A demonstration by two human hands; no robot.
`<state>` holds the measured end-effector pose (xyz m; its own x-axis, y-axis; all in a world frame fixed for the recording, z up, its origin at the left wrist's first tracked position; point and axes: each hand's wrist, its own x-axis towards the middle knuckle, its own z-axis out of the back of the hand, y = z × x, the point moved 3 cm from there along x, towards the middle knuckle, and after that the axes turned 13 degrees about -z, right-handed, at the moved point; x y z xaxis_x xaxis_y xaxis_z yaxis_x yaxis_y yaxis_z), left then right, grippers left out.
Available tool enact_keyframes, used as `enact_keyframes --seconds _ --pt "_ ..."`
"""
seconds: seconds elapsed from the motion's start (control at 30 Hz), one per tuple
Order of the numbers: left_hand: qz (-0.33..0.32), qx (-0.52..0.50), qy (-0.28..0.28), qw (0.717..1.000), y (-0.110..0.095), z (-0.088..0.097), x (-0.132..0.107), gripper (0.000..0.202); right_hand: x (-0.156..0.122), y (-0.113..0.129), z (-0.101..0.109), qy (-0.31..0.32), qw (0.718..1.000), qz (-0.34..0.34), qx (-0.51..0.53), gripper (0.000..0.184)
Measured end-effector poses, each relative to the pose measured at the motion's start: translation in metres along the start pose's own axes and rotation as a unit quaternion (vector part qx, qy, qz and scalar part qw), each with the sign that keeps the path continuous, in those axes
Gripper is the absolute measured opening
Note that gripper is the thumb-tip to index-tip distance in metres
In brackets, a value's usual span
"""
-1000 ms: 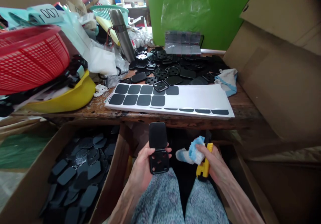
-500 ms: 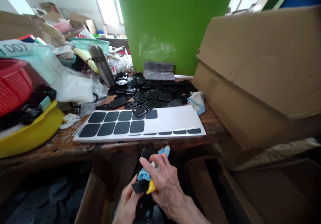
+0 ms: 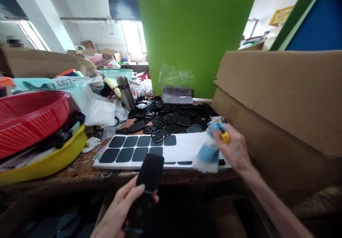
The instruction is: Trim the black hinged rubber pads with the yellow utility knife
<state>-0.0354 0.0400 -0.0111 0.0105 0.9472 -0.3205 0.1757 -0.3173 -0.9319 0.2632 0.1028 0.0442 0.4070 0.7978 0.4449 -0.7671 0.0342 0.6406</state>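
The left hand [image 3: 121, 204] is at the near edge of the view, below the table, with its fingers curled around a hinged black plastic piece [image 3: 148, 181]; the rounded upper flap stands up above the thumb, while the lower half is dark and blurred, so its shape is hard to make out. The right hand [image 3: 233, 149] is raised farther off to the right, over the right end of the white sticker sheet [image 3: 184, 151], fingers closed on a blue-and-white cloth [image 3: 210, 151] and a yellow tool [image 3: 225, 136] whose tip shows between the knuckles.

The sheet lies along the near edge of the wooden table [image 3: 80, 170] and carries two rows of black rounded-square stickers [image 3: 133, 149] at its left end. Just beyond it is a heap of loose black parts [image 3: 171, 115], and at the far side of that heap a steel flask [image 3: 125, 92] stands tilted.

On the left, a red basket [image 3: 29, 117] rests above a yellow tub [image 3: 48, 159]. Behind them a pale green card [image 3: 53, 83] bears the handwritten figures "007". A large cardboard box [image 3: 280, 99] fills the right side, and a green board [image 3: 195, 35] stands at the far end of the table.
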Motion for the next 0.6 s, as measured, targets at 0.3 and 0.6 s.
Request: enact_keyframes --seconds 0.3,0.6 --pt "-0.096 0.061 0.098 0.989 -0.066 0.012 0.087 0.062 0.078 -0.077 -0.023 0.01 0.955 0.028 -0.295 0.042" --pt "-0.13 0.102 0.147 0.975 -0.091 0.004 0.127 0.055 0.046 -0.03 -0.035 0.133 0.982 0.011 -0.137 0.018"
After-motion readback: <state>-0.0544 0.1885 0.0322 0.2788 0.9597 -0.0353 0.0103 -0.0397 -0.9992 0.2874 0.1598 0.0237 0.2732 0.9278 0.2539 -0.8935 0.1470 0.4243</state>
